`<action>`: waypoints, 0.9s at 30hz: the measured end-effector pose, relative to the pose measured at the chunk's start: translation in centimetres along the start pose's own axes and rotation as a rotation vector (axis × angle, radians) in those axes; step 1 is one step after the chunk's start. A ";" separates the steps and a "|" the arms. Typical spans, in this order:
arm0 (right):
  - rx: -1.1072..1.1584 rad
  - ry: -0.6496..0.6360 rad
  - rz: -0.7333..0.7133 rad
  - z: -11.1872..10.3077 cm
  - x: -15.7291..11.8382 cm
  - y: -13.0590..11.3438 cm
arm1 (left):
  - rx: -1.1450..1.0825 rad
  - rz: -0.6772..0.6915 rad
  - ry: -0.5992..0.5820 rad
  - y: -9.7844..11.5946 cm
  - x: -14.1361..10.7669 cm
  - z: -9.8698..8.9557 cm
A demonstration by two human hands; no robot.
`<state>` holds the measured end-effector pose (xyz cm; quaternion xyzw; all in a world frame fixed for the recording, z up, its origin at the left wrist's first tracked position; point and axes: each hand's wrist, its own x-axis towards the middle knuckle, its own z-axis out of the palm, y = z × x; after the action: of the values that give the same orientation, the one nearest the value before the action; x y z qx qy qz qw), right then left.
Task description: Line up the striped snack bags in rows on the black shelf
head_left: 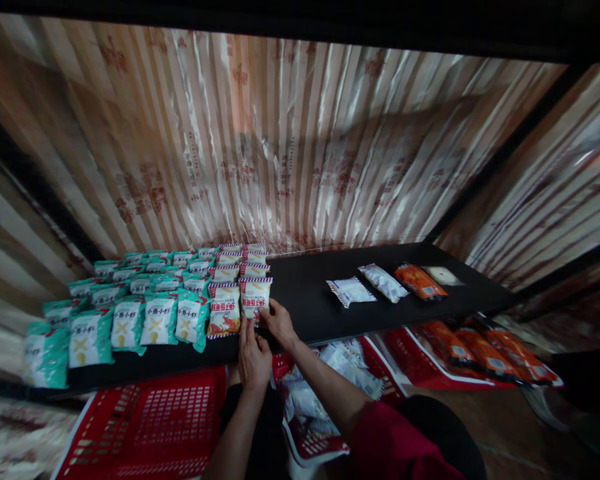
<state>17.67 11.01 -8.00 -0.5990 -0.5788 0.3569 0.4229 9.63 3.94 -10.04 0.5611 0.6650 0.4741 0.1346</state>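
On the black shelf (305, 293), a white snack bag (255, 293) with red print and striped ends stands at the front of its column. My right hand (281, 323) is closed on its lower right side, thumb and fingers at the edge. At the bottom edge, my left hand (254, 357) has its fingers pointing up against the bag, gripping it together with the right. A matching snack bag (224, 310) stands directly to the left, with more of the kind in rows behind. Further left are several rows of teal-and-white snack bags (159, 319).
Two white packets (351, 291), an orange packet (420, 282) and a pale flat packet (443, 275) lie on the shelf's right part. Below are a red basket (145, 427), one with white packets (330, 383) and one with orange packets (490, 350). Striped sheeting (280, 147) hangs behind.
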 end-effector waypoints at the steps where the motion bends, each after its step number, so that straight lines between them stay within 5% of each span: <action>1: 0.002 -0.012 -0.006 0.0 0.1 0.0 | 0.001 -0.001 0.003 0.0 0.0 0.0; 16: 0.102 0.011 -0.020 0.8 -0.7 2.0 | 0.076 -0.030 -0.048 1.1 0.2 -0.9; 27: 0.268 -0.026 0.042 0.5 -0.7 1.3 | 0.075 -0.048 -0.056 1.4 0.0 -0.9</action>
<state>17.71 10.37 -9.43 -0.5444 -0.5186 0.4476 0.4840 9.82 3.40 -8.45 0.5627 0.6916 0.4295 0.1433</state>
